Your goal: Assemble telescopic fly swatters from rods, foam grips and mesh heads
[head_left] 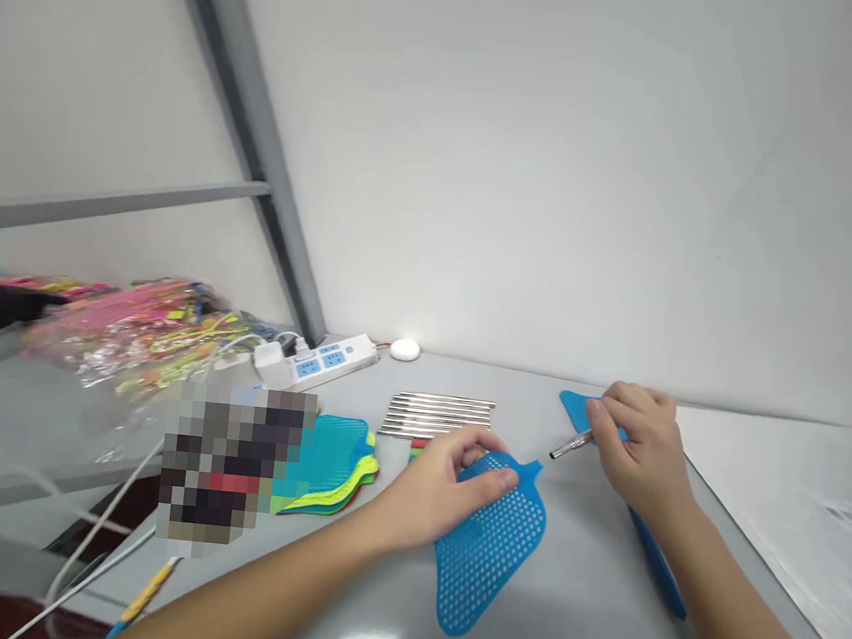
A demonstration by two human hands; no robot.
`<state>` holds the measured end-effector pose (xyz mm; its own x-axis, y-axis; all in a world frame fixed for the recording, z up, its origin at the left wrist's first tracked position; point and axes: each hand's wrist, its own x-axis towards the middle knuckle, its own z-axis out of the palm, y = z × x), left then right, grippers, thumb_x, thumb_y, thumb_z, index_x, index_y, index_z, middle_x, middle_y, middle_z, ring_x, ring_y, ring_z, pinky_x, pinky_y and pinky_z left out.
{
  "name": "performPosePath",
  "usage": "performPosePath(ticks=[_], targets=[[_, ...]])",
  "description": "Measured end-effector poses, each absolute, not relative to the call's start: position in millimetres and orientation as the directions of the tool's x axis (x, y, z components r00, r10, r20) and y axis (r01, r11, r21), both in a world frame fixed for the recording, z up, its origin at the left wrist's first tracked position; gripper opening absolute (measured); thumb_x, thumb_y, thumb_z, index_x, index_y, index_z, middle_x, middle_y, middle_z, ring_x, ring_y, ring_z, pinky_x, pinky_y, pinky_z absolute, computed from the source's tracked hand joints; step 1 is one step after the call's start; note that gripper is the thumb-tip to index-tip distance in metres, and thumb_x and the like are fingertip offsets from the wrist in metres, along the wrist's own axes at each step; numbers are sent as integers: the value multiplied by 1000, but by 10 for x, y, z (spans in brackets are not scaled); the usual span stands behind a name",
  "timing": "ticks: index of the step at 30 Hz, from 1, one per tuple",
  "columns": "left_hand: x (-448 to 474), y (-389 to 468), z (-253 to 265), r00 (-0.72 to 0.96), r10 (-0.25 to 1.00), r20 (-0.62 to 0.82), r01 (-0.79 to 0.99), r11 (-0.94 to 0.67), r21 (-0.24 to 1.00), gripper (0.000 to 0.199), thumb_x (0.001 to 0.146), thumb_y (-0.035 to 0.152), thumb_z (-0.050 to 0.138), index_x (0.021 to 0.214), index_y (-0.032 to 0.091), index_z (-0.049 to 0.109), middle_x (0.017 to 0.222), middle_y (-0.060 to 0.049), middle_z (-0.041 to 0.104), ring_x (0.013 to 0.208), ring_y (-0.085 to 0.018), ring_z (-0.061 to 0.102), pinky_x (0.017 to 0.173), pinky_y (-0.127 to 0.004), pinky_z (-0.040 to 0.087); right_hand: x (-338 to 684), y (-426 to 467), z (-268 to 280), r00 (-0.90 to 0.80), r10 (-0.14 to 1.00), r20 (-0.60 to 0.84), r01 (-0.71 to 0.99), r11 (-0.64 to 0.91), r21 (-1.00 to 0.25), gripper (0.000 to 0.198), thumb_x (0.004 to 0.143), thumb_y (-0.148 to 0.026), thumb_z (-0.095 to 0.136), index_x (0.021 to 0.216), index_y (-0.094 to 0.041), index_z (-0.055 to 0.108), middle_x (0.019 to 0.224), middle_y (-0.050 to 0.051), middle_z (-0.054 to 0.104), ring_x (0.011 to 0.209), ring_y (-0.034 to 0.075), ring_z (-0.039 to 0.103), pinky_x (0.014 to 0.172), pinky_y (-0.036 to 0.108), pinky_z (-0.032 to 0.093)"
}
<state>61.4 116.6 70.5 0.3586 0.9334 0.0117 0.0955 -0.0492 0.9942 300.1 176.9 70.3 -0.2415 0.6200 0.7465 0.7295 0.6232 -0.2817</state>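
My left hand [466, 484] grips a blue perforated fly swatter head [490, 552] between thumb and fingers, its narrow neck pointing up and right. My right hand [636, 440] is closed around a shiny metal rod [570, 446], whose tip faces the neck with a small gap between them. Most of the rod is hidden in the fingers. Behind the right hand shows a flat blue piece [575, 409]. Another blue edge [657, 563] sticks out beside the right forearm; I cannot tell if both belong to one thing.
Several metal rods [436, 416] lie side by side near the wall. Left of them is a stack of coloured swatter heads [337, 462], beside a blurred-out patch. A power strip [332, 361], a white puck [405, 350], bagged colourful items [153, 333] and a white sheet [779, 484] surround the work area.
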Motion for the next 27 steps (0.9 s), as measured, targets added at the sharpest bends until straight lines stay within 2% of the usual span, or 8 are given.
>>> performPosePath(ticks=[3,9,19,27], targets=[[644,1134,617,353,934,-55,73,31,997,31,83,46,66,101,22,60,81,1,61,68,-12,55,59,-21,41,2991,1754,745,-252,604,756,738,625,-254,37,91,-21,46,54,-19,49,63,-1,48,63,13,48,81,40,31],[645,1151,596,356,931,-78,140,29,990,30,83,45,66,104,23,63,86,-2,64,75,-15,59,63,-24,45,2897,1698,766,-247,611,752,746,615,-255,35,87,-17,43,52,-19,44,63,-1,46,62,13,45,77,38,31],[582,1200,599,297,955,18,273,-103,956,29,79,42,71,104,28,69,114,-3,68,103,-24,62,85,-32,50,2848,1699,754,-259,618,742,769,597,-229,32,85,-16,42,53,-19,42,62,-1,46,61,13,43,76,37,31],[554,1249,575,297,955,22,292,-113,950,30,78,43,72,103,26,69,94,-3,70,83,-21,64,74,-32,52,2871,1719,762,-286,544,789,821,564,-92,29,80,-17,47,53,-20,37,59,-2,39,59,13,35,78,37,31]])
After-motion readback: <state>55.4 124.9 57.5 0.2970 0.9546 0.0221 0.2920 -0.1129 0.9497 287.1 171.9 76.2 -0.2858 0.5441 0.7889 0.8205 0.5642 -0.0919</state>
